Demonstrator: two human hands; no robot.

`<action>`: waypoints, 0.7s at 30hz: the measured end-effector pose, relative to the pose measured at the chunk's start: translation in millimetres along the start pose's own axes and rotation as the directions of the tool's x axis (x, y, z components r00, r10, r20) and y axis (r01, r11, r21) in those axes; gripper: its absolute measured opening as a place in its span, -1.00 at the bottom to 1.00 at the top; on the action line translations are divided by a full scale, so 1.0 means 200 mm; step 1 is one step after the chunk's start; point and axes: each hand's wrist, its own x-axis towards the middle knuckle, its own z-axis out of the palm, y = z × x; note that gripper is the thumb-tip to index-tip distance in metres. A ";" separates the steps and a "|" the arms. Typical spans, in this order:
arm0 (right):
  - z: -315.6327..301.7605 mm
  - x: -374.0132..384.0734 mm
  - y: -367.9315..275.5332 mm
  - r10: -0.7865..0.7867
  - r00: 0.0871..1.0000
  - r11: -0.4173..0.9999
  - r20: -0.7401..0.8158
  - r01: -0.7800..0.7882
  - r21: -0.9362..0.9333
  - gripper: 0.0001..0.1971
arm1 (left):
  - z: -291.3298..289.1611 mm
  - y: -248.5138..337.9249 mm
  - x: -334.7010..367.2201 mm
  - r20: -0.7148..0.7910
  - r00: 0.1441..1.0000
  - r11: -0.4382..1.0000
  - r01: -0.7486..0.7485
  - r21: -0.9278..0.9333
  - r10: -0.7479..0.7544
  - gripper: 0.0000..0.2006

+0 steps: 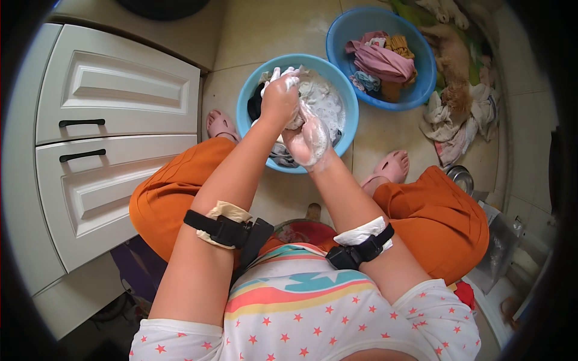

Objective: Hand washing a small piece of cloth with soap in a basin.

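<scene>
Over a light blue basin (352,120) on the floor, my two soapy hands come together on a bunched, wet whitish cloth (295,122). My left hand (281,101) is closed on the cloth from above, foam coating its fingers. Below and to the right, my right hand (309,142) is turned palm up and curled against the same cloth, lather over its thumb and wrist. White sudsy laundry (325,99) fills the basin's right side. A black piece (254,103) shows at its left, and greyish fabric (282,155) lies near the front rim.
A deeper blue basin (429,72) behind on the right holds pink, mustard and light blue clothes (385,60). Farther right, a curly tan dog (456,66) lies by crumpled cloths (466,123). White cabinets (120,84) stand at left. My sandalled feet (390,168) flank the soapy basin.
</scene>
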 end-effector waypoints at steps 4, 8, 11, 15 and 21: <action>-0.32 0.07 -0.13 -0.159 0.852 0.909 0.499 -0.071 0.411 -0.55 | 0.13 0.23 -0.19 0.010 0.987 0.975 -0.159 -0.152 0.163 -0.67; -0.28 0.07 -0.15 -0.083 0.995 0.946 0.047 0.064 0.319 -0.73 | 0.17 0.16 -0.19 -0.009 0.977 0.964 -0.213 -0.162 0.215 -0.68; -0.09 0.06 -0.16 -0.053 0.987 0.998 -0.155 0.048 -0.035 -0.77 | 0.16 0.02 0.02 0.060 0.997 0.937 0.073 -0.341 -0.056 -0.71; -0.15 0.09 -0.33 -0.089 0.964 0.872 -0.252 -0.047 -0.487 -0.77 | 0.17 0.00 0.14 0.233 0.969 0.977 -0.027 -0.213 0.078 -0.74; -0.20 0.19 -0.55 -0.105 0.886 0.767 -0.451 -0.216 -0.604 -0.79 | 0.21 0.01 0.29 0.464 0.872 0.987 -0.159 -0.030 0.154 -0.68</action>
